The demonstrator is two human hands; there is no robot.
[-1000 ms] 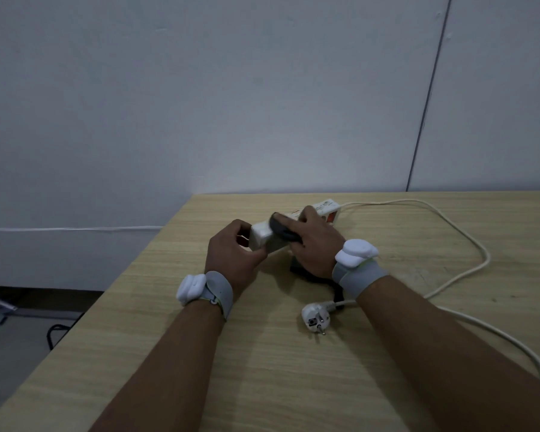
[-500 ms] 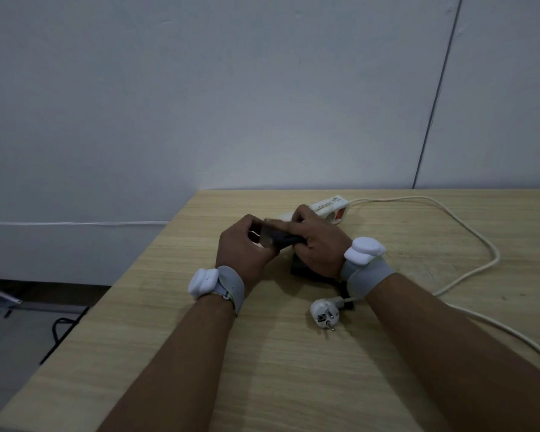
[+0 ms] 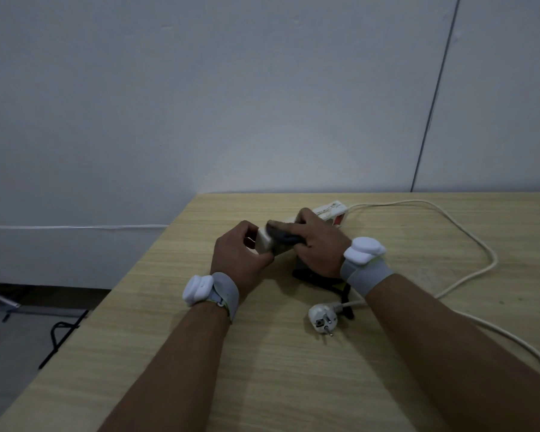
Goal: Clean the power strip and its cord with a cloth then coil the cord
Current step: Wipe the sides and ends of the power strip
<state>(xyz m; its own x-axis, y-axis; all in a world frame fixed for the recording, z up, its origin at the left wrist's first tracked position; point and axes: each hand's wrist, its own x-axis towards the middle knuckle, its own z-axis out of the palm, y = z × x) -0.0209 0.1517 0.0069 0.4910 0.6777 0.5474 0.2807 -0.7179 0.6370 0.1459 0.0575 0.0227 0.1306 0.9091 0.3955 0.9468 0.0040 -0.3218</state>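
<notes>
The white power strip lies raised off the wooden table, its near end gripped by the left hand. The right hand presses a dark cloth onto it just beyond that grip. The cord loops rightward; its plug lies nearer, below the right wrist.

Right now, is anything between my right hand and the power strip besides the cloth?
Nothing visible. The right hand presses the dark cloth directly onto the power strip, while the left hand grips its near end. The cord and plug lie off to the side.
</notes>
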